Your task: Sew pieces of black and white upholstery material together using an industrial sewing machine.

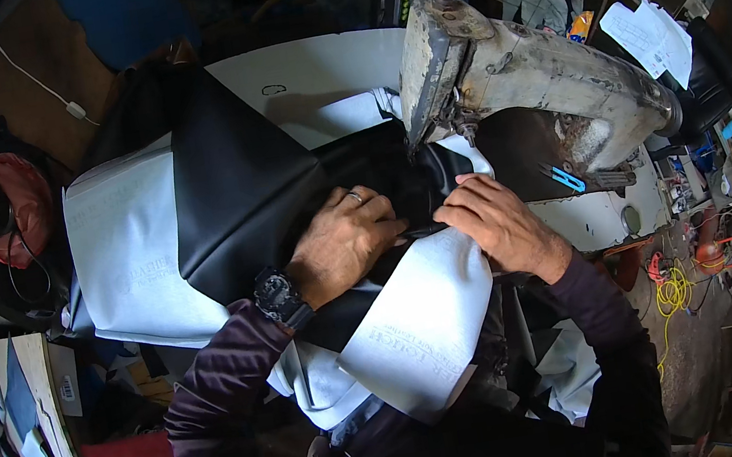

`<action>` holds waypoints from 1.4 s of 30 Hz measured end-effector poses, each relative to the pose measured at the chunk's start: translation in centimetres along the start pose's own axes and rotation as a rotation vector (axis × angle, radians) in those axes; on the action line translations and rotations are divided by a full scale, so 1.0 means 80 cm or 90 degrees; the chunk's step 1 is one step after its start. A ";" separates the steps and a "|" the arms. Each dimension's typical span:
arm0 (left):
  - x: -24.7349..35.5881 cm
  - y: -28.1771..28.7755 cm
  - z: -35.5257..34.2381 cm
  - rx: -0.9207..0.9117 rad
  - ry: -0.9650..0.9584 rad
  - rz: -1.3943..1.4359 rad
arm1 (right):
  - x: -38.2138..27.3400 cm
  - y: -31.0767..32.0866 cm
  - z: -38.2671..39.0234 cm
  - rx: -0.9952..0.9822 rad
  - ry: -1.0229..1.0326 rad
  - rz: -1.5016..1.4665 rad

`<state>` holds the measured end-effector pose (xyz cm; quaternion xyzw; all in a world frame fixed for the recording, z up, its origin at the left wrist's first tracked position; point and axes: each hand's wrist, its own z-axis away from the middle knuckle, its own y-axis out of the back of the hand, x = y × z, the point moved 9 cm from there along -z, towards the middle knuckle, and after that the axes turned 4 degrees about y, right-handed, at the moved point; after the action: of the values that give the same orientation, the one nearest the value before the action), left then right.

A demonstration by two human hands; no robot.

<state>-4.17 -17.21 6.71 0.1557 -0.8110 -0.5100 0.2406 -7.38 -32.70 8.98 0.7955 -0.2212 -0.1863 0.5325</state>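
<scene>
Black leatherette with a white fabric backing lies folded and bunched under the head of a worn sewing machine. My left hand, wearing a ring and a black watch, is closed with curled fingers on the dark material left of the needle area. Just in front of the machine's head, my right hand grips a folded edge of the same leatherette. From there, a white-backed flap hangs toward my lap. Folds hide the fingertips in part, and the needle point cannot be made out.
Light blue thread snips lie on the machine bed beside the arm's base. A round metal lid sits near the white table's right edge. At far left is a red bag; a coiled yellow cable lies on the floor at right.
</scene>
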 end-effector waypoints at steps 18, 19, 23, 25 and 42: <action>-0.002 0.028 0.000 0.209 -0.025 0.115 | 0.023 -0.004 -0.034 0.093 -0.001 0.091; -0.003 0.028 0.000 0.208 -0.025 0.116 | 0.022 -0.003 -0.034 0.089 0.004 0.082; -0.006 0.026 -0.001 0.201 -0.035 0.093 | 0.023 -0.004 -0.039 0.065 0.002 0.082; -0.005 0.026 -0.003 0.191 -0.048 0.085 | 0.026 -0.004 -0.039 0.081 0.024 0.069; 0.005 -0.010 -0.017 0.038 -0.085 -0.053 | 0.014 -0.012 -0.017 0.071 -0.093 0.049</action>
<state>-3.76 -18.78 6.54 0.1621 -0.8330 -0.5043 0.1600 -5.56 -31.97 8.48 0.7991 -0.2995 -0.2108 0.4768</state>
